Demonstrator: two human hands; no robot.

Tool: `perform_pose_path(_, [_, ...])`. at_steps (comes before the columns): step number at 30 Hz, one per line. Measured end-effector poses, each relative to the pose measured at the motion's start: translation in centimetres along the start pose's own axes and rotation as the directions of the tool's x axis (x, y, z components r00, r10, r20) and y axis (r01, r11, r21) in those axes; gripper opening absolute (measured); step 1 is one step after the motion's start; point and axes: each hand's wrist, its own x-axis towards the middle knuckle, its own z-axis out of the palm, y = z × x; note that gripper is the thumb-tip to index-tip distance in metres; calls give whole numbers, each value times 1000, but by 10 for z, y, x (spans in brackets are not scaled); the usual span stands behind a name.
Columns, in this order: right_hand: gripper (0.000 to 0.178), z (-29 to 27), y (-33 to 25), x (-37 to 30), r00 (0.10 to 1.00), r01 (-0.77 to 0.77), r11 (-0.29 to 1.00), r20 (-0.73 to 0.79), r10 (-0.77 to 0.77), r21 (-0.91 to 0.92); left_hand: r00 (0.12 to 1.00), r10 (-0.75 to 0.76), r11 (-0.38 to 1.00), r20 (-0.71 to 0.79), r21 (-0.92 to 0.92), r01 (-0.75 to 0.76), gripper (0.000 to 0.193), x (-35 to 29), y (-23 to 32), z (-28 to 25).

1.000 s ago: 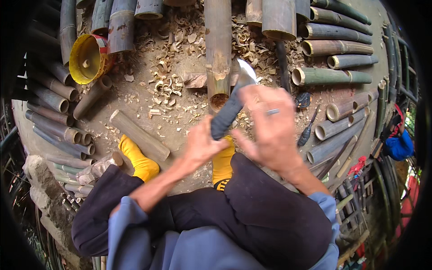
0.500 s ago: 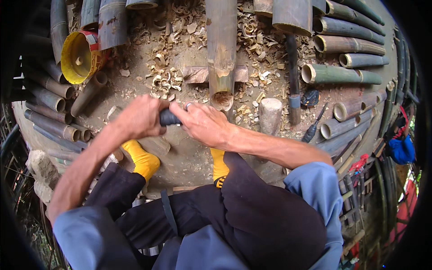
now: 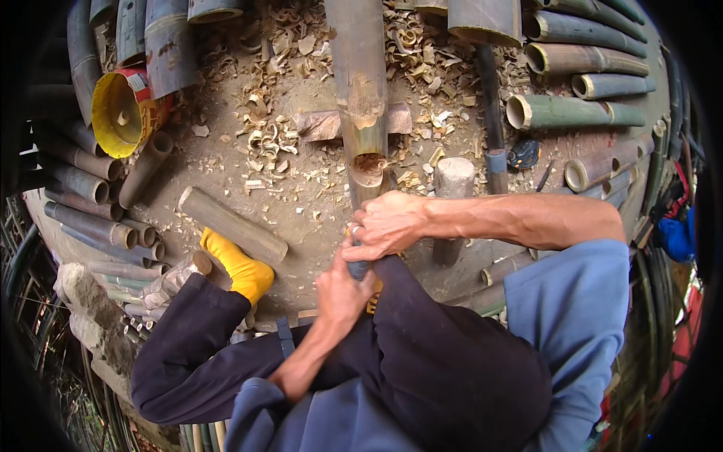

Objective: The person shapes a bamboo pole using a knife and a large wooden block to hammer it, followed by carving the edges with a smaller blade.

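Note:
My left hand (image 3: 343,294) is closed round a dark grey tool handle (image 3: 358,267), just above my dark-trousered knee. Closed over the same tool a little farther off is my right hand (image 3: 388,226), with a ring on one finger. The rest of the tool is hidden by my hands, so its kind does not show. Directly beyond them, a long bamboo tube (image 3: 360,75) points at me, its near end cut away on a slant and hollow. That end reaches down to my right hand and rests over a reddish wooden block (image 3: 320,126).
Curled shavings (image 3: 267,139) litter the ground. A yellow-lined tin (image 3: 120,113) and stacked bamboo tubes (image 3: 83,181) stand left; more bamboo tubes (image 3: 587,60) lie right. A wooden stump (image 3: 455,181) and a dark pole (image 3: 493,135) are near my right forearm. A loose length of bamboo (image 3: 230,222) lies by my yellow-covered foot (image 3: 239,267).
Both hands have moved right and nearer my body with the tool, from left of the bamboo tube to just below its cut end. My left arm has drawn in; my view has shifted slightly.

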Motion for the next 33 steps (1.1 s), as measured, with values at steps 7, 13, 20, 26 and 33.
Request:
perform_pose_path(7, [12,-5,-13,12,960,-280,960,31,279,13,946,234,970,-224,-6,-242,54,15,-26,5])
perform_pose_path(13, [24,-12,-6,49,798,-507,856,-431,420,-103,808,535,777,-247,520,-356,31,44,-6,-99])
perform_pose_path(20, [24,-24,2,49,219,-602,715,-788,576,356,674,660,93,332,854,-511,9,80,127,-165])
perform_pose_path(26, [32,-31,12,41,-116,-442,599,-705,700,667,644,386,-223,660,744,-630,10,120,219,-151])
perform_pose_path(33, [34,-29,-13,54,528,-674,620,-325,784,402,696,0,853,718,363,-374,18,124,65,-175])
